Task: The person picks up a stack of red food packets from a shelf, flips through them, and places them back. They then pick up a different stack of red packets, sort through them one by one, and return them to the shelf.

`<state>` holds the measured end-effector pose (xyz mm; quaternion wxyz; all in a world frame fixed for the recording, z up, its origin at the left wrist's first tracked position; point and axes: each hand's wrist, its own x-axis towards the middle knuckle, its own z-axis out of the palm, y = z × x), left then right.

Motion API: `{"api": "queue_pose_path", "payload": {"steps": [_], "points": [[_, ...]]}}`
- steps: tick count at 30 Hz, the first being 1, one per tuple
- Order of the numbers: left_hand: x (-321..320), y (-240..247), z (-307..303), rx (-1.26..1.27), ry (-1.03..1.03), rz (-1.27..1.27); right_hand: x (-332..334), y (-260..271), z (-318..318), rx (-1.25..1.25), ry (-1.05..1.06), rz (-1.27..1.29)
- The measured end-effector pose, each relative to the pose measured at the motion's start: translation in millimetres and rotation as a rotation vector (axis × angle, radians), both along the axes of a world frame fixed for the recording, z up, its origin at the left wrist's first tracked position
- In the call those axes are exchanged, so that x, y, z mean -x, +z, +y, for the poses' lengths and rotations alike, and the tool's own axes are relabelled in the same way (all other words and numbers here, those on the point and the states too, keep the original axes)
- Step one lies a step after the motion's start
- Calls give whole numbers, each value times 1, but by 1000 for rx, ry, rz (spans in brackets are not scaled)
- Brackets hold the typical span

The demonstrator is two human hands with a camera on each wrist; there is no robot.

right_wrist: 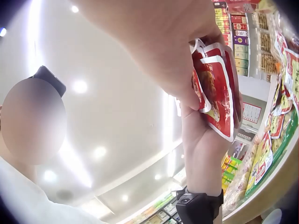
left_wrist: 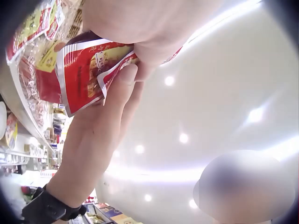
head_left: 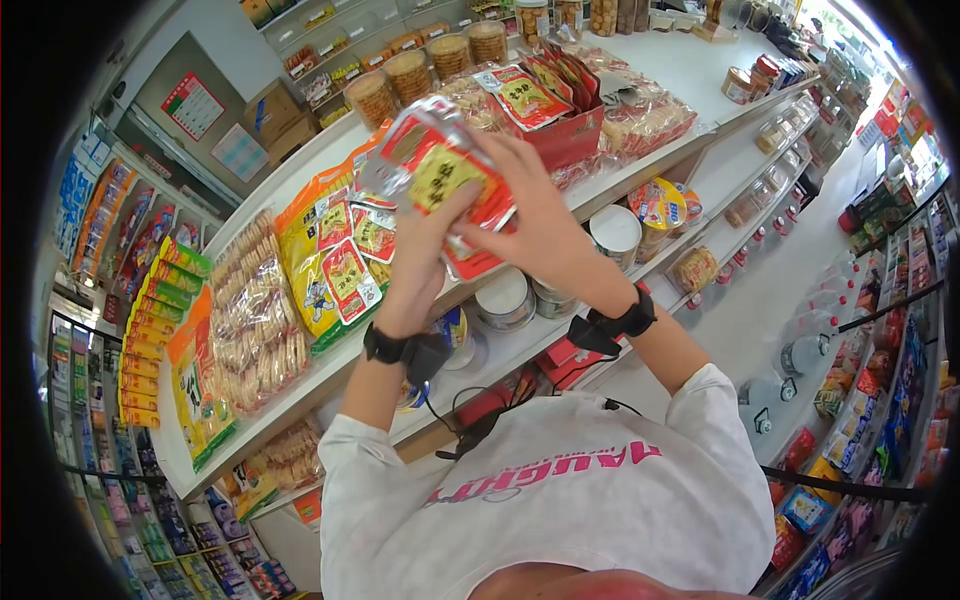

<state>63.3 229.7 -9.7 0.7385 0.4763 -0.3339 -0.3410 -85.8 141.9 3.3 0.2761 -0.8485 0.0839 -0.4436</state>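
Between both hands, raised over the counter, is a bunch of red snack packets [head_left: 495, 207] with silver edges and a yellow label. My left hand [head_left: 422, 250] grips them from the left, thumb across the front. From the right side, my right hand [head_left: 540, 225] holds the same bunch, fingers behind its upper edge. In the left wrist view a red packet [left_wrist: 77, 77] fans out beside the right thumb. Several packets [right_wrist: 219, 88] overlap in the right wrist view. Similar packets [head_left: 350, 280] lie on a large yellow bag [head_left: 297, 250] below the hands.
Behind the hands a red box [head_left: 575, 145] holds upright packets. Bagged crackers [head_left: 250, 320] lie at the left of the white counter [head_left: 345, 375], and jars of biscuits [head_left: 408, 75] line its back. Tins [head_left: 505, 300] and a cup-noodle tub [head_left: 657, 205] stand on the shelf under the counter.
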Motion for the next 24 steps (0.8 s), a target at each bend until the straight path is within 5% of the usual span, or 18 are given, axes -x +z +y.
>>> {"api": "queue_pose_path", "payload": {"steps": [7, 17, 24], "points": [[-8, 27, -77, 115, -194, -64, 1, 9, -55, 78, -176, -80], [-36, 41, -163, 209, -199, -45, 5, 13, -91, 233, -383, 71], [-40, 38, -152, 264, -327, 39, 7, -2, -105, 385, -321, -32]]}}
